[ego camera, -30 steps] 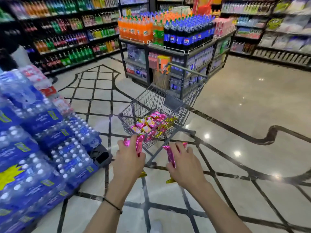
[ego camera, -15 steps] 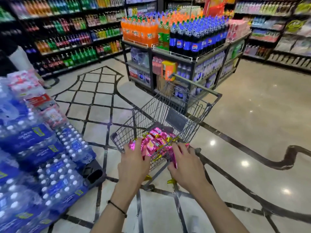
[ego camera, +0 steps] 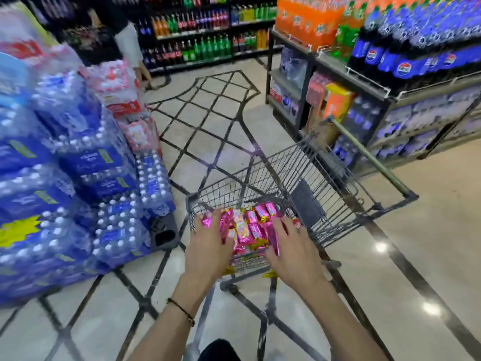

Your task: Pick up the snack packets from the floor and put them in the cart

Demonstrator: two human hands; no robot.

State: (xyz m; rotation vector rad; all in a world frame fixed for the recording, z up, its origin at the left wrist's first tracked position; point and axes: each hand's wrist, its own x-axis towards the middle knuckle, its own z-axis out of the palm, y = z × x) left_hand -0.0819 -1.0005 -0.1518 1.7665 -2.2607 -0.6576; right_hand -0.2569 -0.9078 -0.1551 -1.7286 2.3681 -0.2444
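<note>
Pink packets (ego camera: 224, 225) are being gripped in curled fingers by left hand (ego camera: 210, 247) and right hand (ego camera: 295, 250), over cart (ego camera: 286, 165) at 12 o'clock.

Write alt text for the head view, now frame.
A left hand and right hand each grip pink snack packets over a wire shopping cart that holds a pile of them. Shrink-wrapped water bottle packs are stacked on the left; a soda bottle rack stands on the right.
</note>
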